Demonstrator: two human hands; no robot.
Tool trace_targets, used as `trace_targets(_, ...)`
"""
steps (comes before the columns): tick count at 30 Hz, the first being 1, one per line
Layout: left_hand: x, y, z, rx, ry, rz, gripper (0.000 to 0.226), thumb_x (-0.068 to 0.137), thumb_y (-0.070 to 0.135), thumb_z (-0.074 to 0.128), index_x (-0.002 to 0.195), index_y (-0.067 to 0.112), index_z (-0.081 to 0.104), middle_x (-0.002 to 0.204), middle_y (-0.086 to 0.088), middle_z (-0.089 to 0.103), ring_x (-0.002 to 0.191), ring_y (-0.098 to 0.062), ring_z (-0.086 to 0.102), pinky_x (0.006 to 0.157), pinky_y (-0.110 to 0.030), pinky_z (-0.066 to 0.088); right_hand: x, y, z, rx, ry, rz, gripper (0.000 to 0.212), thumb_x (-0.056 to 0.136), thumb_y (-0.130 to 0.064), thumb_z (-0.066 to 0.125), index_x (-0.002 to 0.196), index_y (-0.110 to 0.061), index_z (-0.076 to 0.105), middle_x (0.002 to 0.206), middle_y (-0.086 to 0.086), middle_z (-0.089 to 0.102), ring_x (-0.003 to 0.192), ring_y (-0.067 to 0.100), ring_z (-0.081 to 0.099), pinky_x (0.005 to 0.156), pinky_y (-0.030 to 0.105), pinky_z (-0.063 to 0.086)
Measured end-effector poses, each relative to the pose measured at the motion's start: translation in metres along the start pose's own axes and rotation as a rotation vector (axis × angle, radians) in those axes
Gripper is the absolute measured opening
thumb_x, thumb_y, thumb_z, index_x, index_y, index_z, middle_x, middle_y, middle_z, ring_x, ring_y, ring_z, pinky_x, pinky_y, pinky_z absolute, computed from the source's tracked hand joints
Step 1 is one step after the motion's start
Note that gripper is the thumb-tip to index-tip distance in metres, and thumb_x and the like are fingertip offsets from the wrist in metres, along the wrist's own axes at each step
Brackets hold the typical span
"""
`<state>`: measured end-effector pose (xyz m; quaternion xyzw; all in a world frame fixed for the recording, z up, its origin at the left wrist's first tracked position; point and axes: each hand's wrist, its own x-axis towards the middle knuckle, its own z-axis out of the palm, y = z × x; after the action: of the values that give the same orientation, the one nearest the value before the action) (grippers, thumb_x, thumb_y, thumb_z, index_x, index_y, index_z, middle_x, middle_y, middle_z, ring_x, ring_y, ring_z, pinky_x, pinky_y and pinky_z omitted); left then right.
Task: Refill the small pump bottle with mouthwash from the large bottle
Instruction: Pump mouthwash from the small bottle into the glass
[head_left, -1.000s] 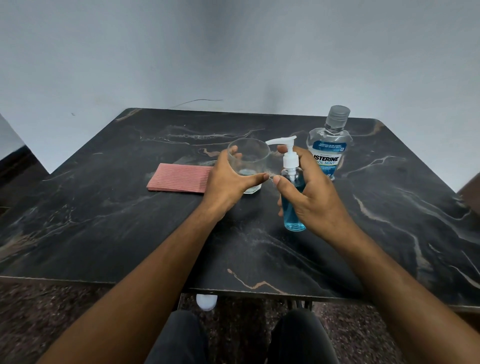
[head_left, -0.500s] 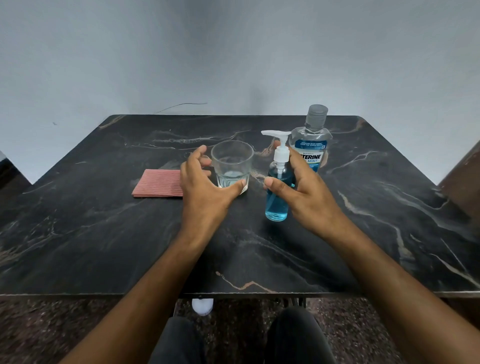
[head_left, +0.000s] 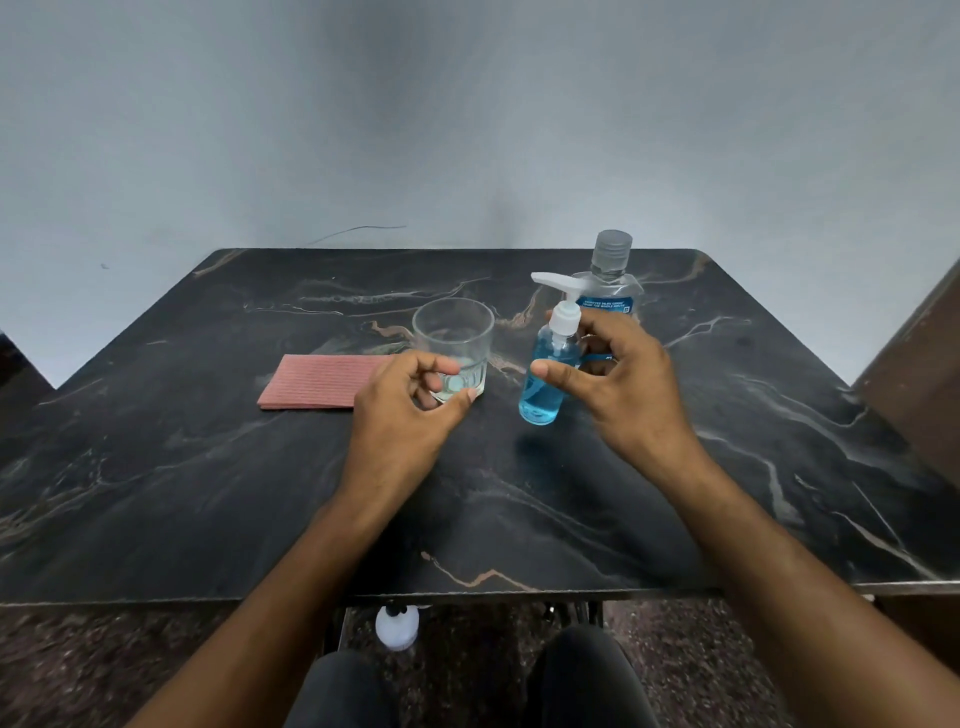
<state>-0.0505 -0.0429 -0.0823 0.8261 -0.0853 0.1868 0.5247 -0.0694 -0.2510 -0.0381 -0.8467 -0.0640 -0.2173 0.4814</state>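
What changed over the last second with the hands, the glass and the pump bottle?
The left hand let go of the glass and drew back. The right hand released the pump bottle and now hovers open beside it. Glass, pump bottle, large bottle and cloth stayed standing in place.

I seem to be in a plain room at home: I sit at a dark marble-patterned tabletop (head_left: 260, 493) against a bare grey wall (head_left: 363, 130), with a speckled stone floor (head_left: 78, 665) under my knees.
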Motion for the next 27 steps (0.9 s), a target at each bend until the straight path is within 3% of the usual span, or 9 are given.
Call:
trace_targets(4, 0.014, -0.001, 0.003, 0.056, 0.153, -0.047, 0.071, 0.066, 0.025, 0.094, 0.123, 0.021, 0.051, 0.117, -0.002, 0.051, 0.099, -0.010, 0.053, 0.090, -0.025, 0.050, 0.002, 0.000, -0.002, -0.025, -0.007, 0.019, 0.050, 0.076, -0.028, 0.081, 0.123, -0.019, 0.065, 0.118, -0.001, 0.066, 0.107, 0.014, 0.063, 0.093, 0.036, 0.056)
trace_targets(7, 0.031, 0.000, 0.007, 0.023, 0.080, -0.155, 0.110, 0.062, 0.031, 0.097, 0.150, 0.017, 0.032, 0.140, -0.003, 0.044, 0.124, -0.018, 0.051, 0.106, -0.032, 0.047, 0.006, 0.000, 0.001, -0.043, -0.002, 0.021, 0.045, 0.078, -0.025, 0.081, 0.120, -0.020, 0.067, 0.113, -0.002, 0.067, 0.102, 0.012, 0.063, 0.090, 0.031, 0.056)
trace_targets(10, 0.044, -0.001, 0.013, -0.029, -0.012, -0.214, 0.125, 0.060, 0.035, 0.098, 0.158, 0.021, 0.021, 0.152, -0.004, 0.044, 0.137, -0.021, 0.047, 0.114, -0.040, 0.043, 0.010, -0.001, 0.006, -0.059, -0.004, 0.014, 0.043, 0.080, -0.020, 0.081, 0.120, -0.016, 0.067, 0.111, 0.000, 0.068, 0.102, 0.014, 0.064, 0.092, 0.032, 0.055)
trace_targets(15, 0.055, -0.003, 0.021, -0.038, -0.040, -0.241, 0.123, 0.058, 0.039, 0.098, 0.157, 0.022, 0.027, 0.148, 0.001, 0.054, 0.133, -0.018, 0.052, 0.108, -0.030, 0.044, 0.023, 0.000, 0.016, -0.067, 0.020, 0.014, 0.039, 0.081, -0.014, 0.080, 0.118, -0.014, 0.068, 0.111, 0.002, 0.070, 0.100, 0.016, 0.066, 0.091, 0.035, 0.056)
trace_targets(19, 0.058, -0.005, 0.022, -0.038, -0.023, -0.235, 0.105, 0.058, 0.038, 0.099, 0.147, 0.019, 0.045, 0.133, 0.005, 0.064, 0.116, -0.012, 0.062, 0.094, -0.025, 0.051, 0.032, 0.006, 0.026, -0.080, 0.062, 0.027, 0.039, 0.082, -0.012, 0.079, 0.119, -0.016, 0.066, 0.113, 0.000, 0.069, 0.099, 0.013, 0.063, 0.088, 0.029, 0.055)
trace_targets(24, 0.062, -0.009, 0.016, -0.023, 0.011, -0.248, 0.099, 0.056, 0.038, 0.099, 0.141, 0.019, 0.051, 0.128, 0.005, 0.066, 0.115, -0.013, 0.063, 0.100, -0.036, 0.054, 0.042, 0.011, 0.043, -0.063, 0.093, 0.040, 0.040, 0.082, -0.012, 0.079, 0.119, -0.018, 0.066, 0.108, -0.006, 0.067, 0.094, 0.006, 0.059, 0.077, 0.007, 0.040)
trace_targets(27, 0.064, -0.013, 0.011, -0.006, 0.019, -0.253, 0.098, 0.056, 0.039, 0.099, 0.140, 0.020, 0.051, 0.127, 0.006, 0.065, 0.115, -0.014, 0.063, 0.100, -0.037, 0.054, 0.045, 0.012, 0.051, -0.075, 0.101, 0.017, 0.038, 0.082, -0.009, 0.079, 0.117, -0.016, 0.067, 0.104, -0.007, 0.065, 0.093, 0.006, 0.060, 0.077, 0.009, 0.041)
